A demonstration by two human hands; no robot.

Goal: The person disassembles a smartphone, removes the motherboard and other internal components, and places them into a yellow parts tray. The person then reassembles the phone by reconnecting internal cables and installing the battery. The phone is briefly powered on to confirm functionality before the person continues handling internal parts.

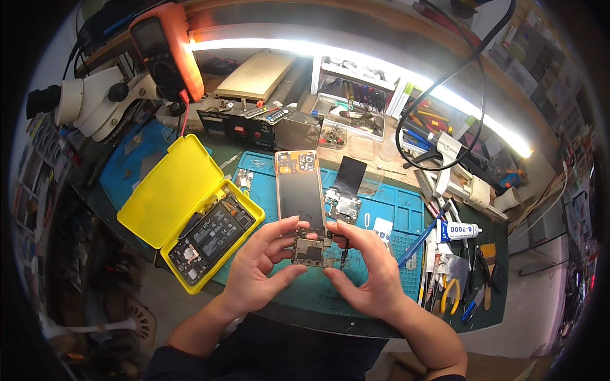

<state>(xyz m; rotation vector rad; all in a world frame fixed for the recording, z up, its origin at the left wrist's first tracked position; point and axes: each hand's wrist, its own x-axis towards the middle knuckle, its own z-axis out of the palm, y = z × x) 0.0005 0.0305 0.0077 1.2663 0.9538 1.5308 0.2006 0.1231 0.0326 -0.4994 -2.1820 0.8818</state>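
My left hand point(262, 270) and my right hand point(370, 272) hold a small phone circuit board point(310, 251) between their fingertips, above the near edge of a blue work mat point(406, 202). A narrow dark strip point(345, 252) stands at the board's right side under my right fingers; whether it is joined to the board I cannot tell. Just beyond lies a phone back panel point(300, 190) with orange patches at its camera end. To its right is a metal-coloured phone part point(343, 206) with a black sheet point(351, 174) at its far end.
At left, an open yellow case point(166, 190) holds an opened phone point(213, 232) with its battery showing. An orange multimeter point(166, 54) and a white microscope point(95, 105) stand behind. A glue tube point(459, 231), yellow-handled pliers point(450, 296) and several tools lie at right. A black cable point(399, 130) loops overhead.
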